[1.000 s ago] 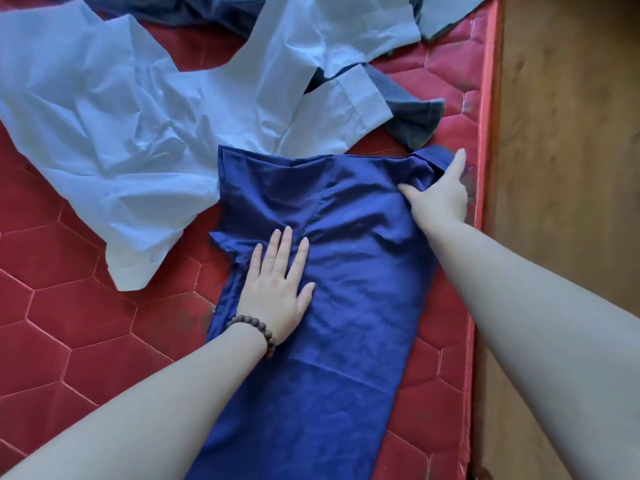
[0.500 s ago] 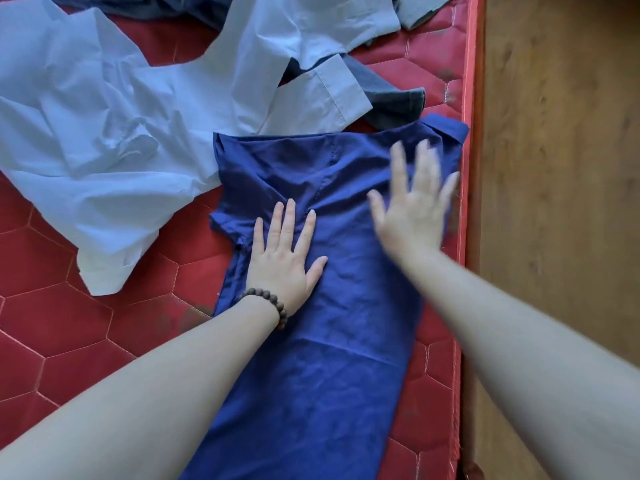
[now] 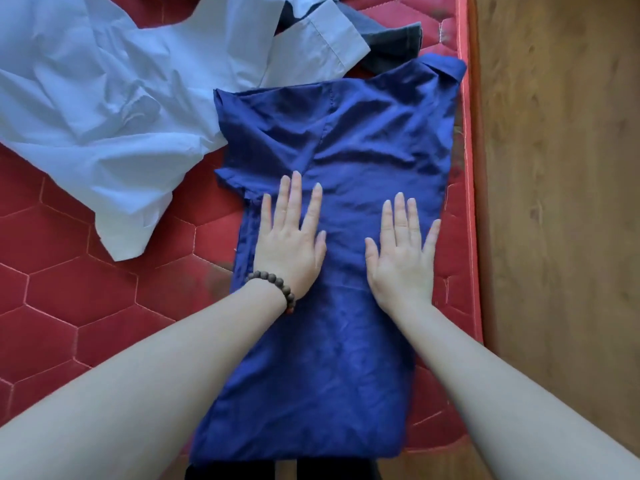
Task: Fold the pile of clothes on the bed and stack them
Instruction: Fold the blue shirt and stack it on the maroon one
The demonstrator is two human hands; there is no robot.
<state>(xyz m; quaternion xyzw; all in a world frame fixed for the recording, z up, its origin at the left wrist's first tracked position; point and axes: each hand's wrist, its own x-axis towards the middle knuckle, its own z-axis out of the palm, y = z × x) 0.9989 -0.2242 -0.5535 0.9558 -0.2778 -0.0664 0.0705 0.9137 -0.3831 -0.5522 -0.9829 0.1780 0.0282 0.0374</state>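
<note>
We press both hands flat, fingers straight and spread, on a dark blue shirt [image 3: 346,161] lying lengthwise on a red quilted mattress [image 3: 86,306]. Our left hand [image 3: 289,244], with a bead bracelet [image 3: 277,287] at the wrist, sits at 9 o'clock of the shirt's middle; our right hand [image 3: 401,258] at 3 o'clock, the two apart. Half a second ago the right hand was up near the collar at 1 o'clock; it has slid down level with the left, so the narrow fold looks smoothed and probably ready for a crosswise fold. The shirt's right edge runs just beside the mattress edge [image 3: 471,202], with wooden floor [image 3: 554,237] beyond, leaving little room there. A crumpled pale blue shirt [image 3: 121,98] touches the dark one at 11 o'clock; a grey garment [image 3: 391,43] lies at 12. Bare mattress shows at 8 o'clock.
</note>
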